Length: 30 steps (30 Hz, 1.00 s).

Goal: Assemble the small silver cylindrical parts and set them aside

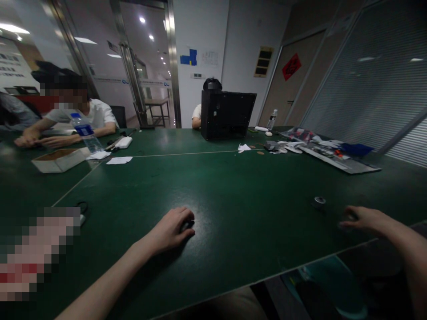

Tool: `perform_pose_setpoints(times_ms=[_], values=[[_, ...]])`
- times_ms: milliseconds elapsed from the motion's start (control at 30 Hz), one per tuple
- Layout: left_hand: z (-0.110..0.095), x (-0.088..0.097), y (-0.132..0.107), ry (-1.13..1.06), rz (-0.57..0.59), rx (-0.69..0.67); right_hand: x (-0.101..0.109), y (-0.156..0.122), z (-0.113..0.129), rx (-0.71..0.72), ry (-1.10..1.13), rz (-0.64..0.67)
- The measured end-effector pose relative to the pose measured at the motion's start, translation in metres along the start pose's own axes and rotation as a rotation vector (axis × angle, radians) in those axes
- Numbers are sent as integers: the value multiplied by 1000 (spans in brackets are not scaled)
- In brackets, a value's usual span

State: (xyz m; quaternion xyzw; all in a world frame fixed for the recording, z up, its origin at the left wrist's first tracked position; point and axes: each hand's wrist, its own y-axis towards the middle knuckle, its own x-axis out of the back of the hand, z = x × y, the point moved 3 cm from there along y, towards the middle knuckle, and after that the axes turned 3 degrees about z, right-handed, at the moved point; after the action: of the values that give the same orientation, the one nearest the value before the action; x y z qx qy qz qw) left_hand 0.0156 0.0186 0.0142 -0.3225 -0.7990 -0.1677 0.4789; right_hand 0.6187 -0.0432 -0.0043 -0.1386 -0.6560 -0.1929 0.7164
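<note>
Left fingers (188, 216) curled and close together over a small dark object (187, 225), too shadowed to identify, under the left hand (168, 232) on the green table (233, 195). Right fingers (350, 216) loosely bent and slightly parted, pinching nothing; right hand (365, 220) well apart from the left, a dark tape roll (319, 202) near it. Farther off, a white cardboard box (58, 161), a water bottle (85, 131), a co-worker's hands (43, 140) and a black computer case (227, 115).

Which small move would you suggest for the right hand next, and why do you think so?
Probably the right hand should slide forward over the green table to the small roll of tape. The roll lies just ahead of those loosely curled fingers, not touching them, and it is the nearest thing to that hand.
</note>
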Motion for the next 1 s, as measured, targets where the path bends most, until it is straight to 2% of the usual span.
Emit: perform_pose_setpoints(times_ms=[67,100,167,300,433,500,567,667,767,1000], values=[[0,0,0,-1,2,1,-6,-6,8,-41,70,238],[-1,1,0,0,4,5,-5,-11,18,-40,74,292],[-3,2,0,2,9,11,5,-24,52,64,64,263],[-7,4,0,9,19,14,30,-71,164,484,184,205],[-5,4,0,1,19,19,41,-121,278,858,361,330],[-3,3,0,1,11,12,39,-138,322,1017,390,371],[-1,1,0,12,5,-7,33,-148,356,1150,367,400],[4,-3,-1,21,-3,-37,24,-152,389,1260,336,402],[9,-5,-2,-1,-30,-71,14,-148,407,1310,369,430],[4,-1,0,-56,-56,-75,-16,-138,412,1277,695,574]])
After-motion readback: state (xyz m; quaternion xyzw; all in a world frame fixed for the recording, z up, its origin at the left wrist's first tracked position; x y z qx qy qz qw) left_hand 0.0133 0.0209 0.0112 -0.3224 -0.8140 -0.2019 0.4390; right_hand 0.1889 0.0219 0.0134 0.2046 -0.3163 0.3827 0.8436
